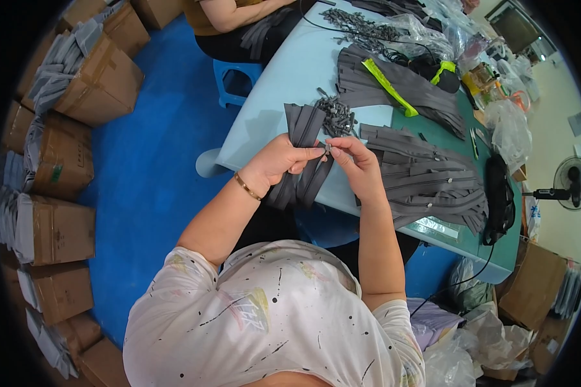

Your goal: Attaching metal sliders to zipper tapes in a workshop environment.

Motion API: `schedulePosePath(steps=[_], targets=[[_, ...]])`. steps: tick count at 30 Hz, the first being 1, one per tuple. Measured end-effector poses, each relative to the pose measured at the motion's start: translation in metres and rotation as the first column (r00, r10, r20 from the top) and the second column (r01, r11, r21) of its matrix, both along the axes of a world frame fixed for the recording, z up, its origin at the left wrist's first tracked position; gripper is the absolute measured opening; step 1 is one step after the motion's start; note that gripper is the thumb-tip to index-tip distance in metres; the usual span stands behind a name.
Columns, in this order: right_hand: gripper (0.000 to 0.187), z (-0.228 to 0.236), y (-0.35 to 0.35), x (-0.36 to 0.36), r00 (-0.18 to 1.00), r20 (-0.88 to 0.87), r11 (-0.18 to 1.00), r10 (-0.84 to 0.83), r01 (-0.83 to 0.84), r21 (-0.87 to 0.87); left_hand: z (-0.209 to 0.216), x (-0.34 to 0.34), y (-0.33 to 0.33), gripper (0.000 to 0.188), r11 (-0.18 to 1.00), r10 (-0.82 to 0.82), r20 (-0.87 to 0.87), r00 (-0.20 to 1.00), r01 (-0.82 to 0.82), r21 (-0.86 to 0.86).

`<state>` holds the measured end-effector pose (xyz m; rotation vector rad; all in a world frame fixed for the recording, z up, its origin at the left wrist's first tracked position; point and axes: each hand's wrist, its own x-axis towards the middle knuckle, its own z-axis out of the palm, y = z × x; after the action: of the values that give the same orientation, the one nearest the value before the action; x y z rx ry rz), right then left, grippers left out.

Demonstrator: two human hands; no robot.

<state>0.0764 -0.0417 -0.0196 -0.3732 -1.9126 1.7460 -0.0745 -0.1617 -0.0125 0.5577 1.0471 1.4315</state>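
Over the near edge of the table, my left hand (279,160) is closed around a bundle of dark grey zippers (305,120), which hang down on both sides of my fingers. Right beside it, my right hand (360,166) pinches a small silvery piece, which looks like a zipper slider (328,148), against the zipper tape at my left thumb tip. A heap of small grey pulls (336,115) lies just beyond my hands. More grey zippers (426,177) with silvery sliders are spread on the table to the right of my right hand.
A light blue table (264,106) carries another zipper bundle (426,93) with a yellow-green strip (389,87), plus clear plastic bags. Across it sits a person on a blue stool (233,77). Cardboard boxes (103,80) line the left; a black fan (568,184) stands far right.
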Motion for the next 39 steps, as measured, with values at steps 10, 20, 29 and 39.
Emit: schedulePosePath(steps=[10,20,29,39], targets=[[0.052,0.008,-0.011,-0.007,0.986,0.148,0.986,-0.078,0.099,-0.138,-0.006,0.002,0.0,0.012,0.986,0.159,0.088,0.983,-0.163,0.029],[0.03,0.0,-0.012,0.002,0.968,0.184,0.903,-0.172,0.23,-0.363,0.004,0.001,0.005,0.036,0.976,0.181,0.112,0.977,-0.193,0.101],[0.018,-0.001,-0.031,0.0,0.912,-0.033,0.802,-0.408,0.34,-0.491,0.006,0.008,0.01,0.031,0.978,0.189,-0.055,0.981,-0.183,0.097],[0.012,0.012,-0.025,-0.001,0.934,0.013,0.912,-0.357,0.351,-0.21,0.011,0.016,0.008,0.026,0.979,0.177,-0.166,0.97,-0.155,0.135]])
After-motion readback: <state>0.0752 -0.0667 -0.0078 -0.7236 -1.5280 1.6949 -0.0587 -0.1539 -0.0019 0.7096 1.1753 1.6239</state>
